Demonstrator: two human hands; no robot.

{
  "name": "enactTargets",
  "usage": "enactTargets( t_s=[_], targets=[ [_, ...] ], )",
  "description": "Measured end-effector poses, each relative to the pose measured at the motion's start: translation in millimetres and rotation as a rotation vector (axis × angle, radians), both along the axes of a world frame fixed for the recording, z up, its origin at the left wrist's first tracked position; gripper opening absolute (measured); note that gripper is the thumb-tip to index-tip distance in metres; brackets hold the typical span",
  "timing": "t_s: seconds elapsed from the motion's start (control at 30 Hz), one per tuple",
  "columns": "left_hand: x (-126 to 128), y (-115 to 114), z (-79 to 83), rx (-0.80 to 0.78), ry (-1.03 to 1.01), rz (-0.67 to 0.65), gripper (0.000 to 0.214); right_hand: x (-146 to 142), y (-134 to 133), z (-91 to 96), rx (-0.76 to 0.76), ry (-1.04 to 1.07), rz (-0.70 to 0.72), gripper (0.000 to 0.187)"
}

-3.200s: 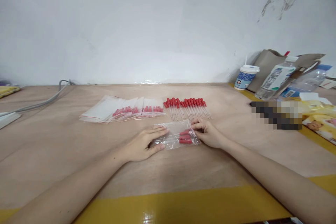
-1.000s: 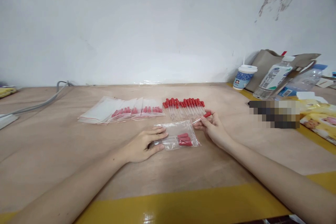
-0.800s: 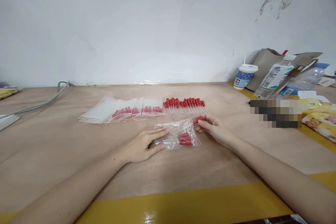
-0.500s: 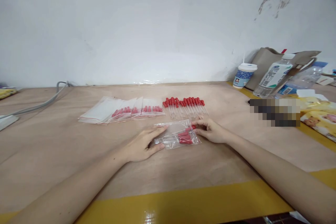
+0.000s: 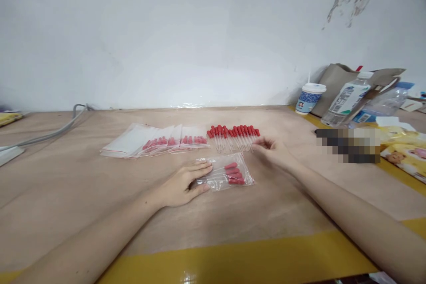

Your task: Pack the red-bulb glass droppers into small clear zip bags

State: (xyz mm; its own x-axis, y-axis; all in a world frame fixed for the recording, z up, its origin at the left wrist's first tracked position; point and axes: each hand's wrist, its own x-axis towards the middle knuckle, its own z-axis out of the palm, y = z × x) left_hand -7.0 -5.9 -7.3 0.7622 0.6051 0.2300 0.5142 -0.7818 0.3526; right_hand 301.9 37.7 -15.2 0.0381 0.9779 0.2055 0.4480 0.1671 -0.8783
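My left hand [image 5: 181, 184] lies flat on the left end of a clear zip bag [image 5: 219, 177], fingers stretched out, pinning it to the table. Several red-bulbed droppers [image 5: 234, 174] lie inside the bag. My right hand [image 5: 271, 150] hovers at the right end of a row of loose red-bulbed droppers [image 5: 234, 135], fingers loosely curled, blurred by motion; I see nothing in it.
Filled bags of droppers and spare flat bags [image 5: 156, 142] lie left of the row. At the right stand a paper cup [image 5: 309, 97], plastic bottles [image 5: 348, 97], a brown paper bag [image 5: 336, 80] and a yellow package [image 5: 404, 151]. A grey cable [image 5: 49, 131] runs at far left.
My right hand took a dropper from the row, pushed it into the bag, then went back up to the row's right end. The left hand stayed on the bag.
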Motion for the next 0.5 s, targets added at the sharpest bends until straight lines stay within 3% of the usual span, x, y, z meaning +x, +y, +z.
enactTargets(
  t_s=[0.1, 0.17, 0.3, 0.5],
  targets=[
    [0.2, 0.7, 0.8, -0.013, 0.0, 0.0, 0.048, 25.0, 28.7, -0.3, -0.02, -0.268, -0.291, 0.019],
    [0.2, 0.9, 1.0, -0.019, 0.003, 0.006, 0.048, 34.8, 45.3, 0.2, -0.06, -0.426, -0.361, 0.02],
    [-0.2, 0.7, 0.3, -0.02, -0.004, 0.0, 0.048, 35.5, 66.1, 2.9, -0.118, -0.569, -0.378, 0.025],
    [-0.8, 0.0, -0.3, -0.029, -0.02, -0.004, 0.048, 34.1, 72.6, 13.2, -0.143, -0.563, -0.364, 0.027]
  ],
)
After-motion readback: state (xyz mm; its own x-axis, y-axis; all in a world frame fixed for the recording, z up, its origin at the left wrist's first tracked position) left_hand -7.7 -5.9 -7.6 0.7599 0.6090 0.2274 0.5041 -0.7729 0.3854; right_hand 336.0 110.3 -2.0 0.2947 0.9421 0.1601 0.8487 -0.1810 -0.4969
